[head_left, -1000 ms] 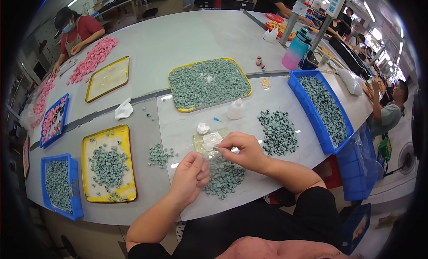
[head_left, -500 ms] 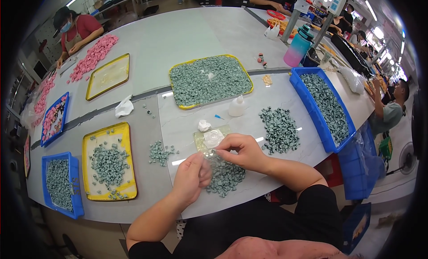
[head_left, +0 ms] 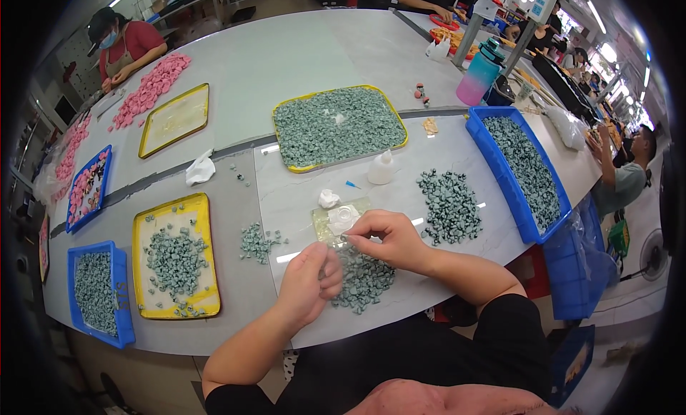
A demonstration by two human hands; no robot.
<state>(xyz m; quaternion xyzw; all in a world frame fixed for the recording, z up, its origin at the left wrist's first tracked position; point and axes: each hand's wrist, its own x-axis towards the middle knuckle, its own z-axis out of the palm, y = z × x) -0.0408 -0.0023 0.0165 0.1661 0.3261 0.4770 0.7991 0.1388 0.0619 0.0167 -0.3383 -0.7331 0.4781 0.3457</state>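
My left hand (head_left: pixel 312 280) is closed, its fingers curled and thumb against the forefinger; whatever lies in them is hidden. My right hand (head_left: pixel 391 240) pinches a tiny grey-green piece at its fingertips, just right of the left hand. Both hover over the near edge of a translucent yellowish pad (head_left: pixel 321 228) with a white, glue-smeared patch (head_left: pixel 344 218) on it. Below the hands lies a heap of small grey-green pieces (head_left: pixel 363 283), partly covered by the right hand. A white squeeze bottle (head_left: pixel 380 168), a blue nozzle tip (head_left: pixel 352 184) and a crumpled white tissue (head_left: pixel 329 198) sit beyond the pad.
A yellow-rimmed tray (head_left: pixel 404 138) full of grey-green pieces stands ahead, another yellow tray (head_left: pixel 216 272) to the left. Blue bins (head_left: pixel 518 200) (head_left: pixel 123 300) flank both sides. A loose pile (head_left: pixel 449 206) lies at right, near a tall bottle (head_left: pixel 480 75). A co-worker (head_left: pixel 136 43) sits far left.
Both hands stay almost in place. The left fingers have shifted slightly and look less blurred. At far left, the co-worker's hands have moved.
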